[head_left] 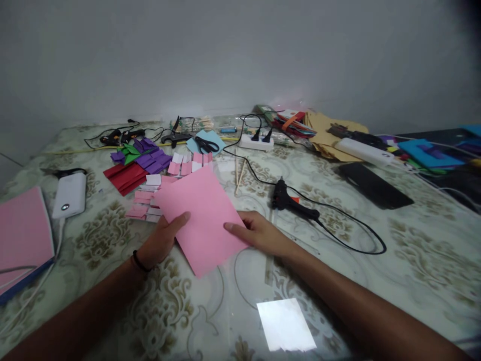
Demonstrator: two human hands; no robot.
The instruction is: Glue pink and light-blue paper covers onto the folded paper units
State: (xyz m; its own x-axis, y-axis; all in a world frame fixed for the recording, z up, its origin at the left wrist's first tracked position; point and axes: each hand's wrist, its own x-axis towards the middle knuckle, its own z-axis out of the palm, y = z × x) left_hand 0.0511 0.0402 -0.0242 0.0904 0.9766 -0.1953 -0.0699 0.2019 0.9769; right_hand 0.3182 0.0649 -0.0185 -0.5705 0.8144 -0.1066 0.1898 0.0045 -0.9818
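A pink sheet of paper (205, 220) is held up over the table, tilted, by both hands. My left hand (161, 240) grips its left edge, thumb on top and fingers hidden beneath. On the opposite edge my right hand (257, 230) pinches the sheet the same way. Folded pink and white paper pieces (145, 203) lie just behind it, partly covered. To the right of the sheet rests a black glue gun (293, 200) with its cord. Two thin wooden sticks (240, 175) lie beyond the right hand.
Scissors (206, 145), red folded paper (126, 175) and purple folded paper (154, 160) lie at the back. A power strip (256, 143) has plugs in it. A white power bank (70, 195) and pink pad (24, 235) are left; a black flat case (374, 185) is right.
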